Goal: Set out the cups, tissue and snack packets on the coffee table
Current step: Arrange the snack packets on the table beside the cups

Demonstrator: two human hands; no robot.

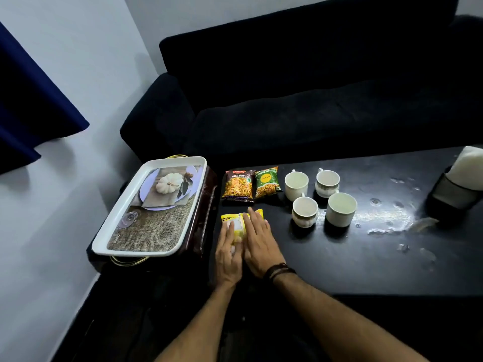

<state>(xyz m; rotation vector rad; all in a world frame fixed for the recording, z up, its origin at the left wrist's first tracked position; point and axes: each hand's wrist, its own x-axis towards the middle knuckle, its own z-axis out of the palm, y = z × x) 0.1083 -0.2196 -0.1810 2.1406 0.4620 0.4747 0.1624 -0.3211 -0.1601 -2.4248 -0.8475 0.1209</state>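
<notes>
A yellow snack packet [235, 221] lies on the black coffee table [339, 259] near its left edge. My left hand [230, 254] and my right hand [258, 241] both rest flat on it with fingers stretched out, covering its near half. Behind it lie a dark "Mixture" packet [238, 184] and a green packet [267, 182] side by side. To their right, several white cups [304, 211] stand upright in a square group. White tissue [469, 165] sticks up from a dark holder [454, 190] at the far right edge.
A white tray with a pumpkin picture [149, 205] sits on a small stand left of the table. A dark sofa [313, 100] runs along the far side. The table's right part shows wet-looking marks [386, 218]. A blue curtain [31, 100] hangs at the left wall.
</notes>
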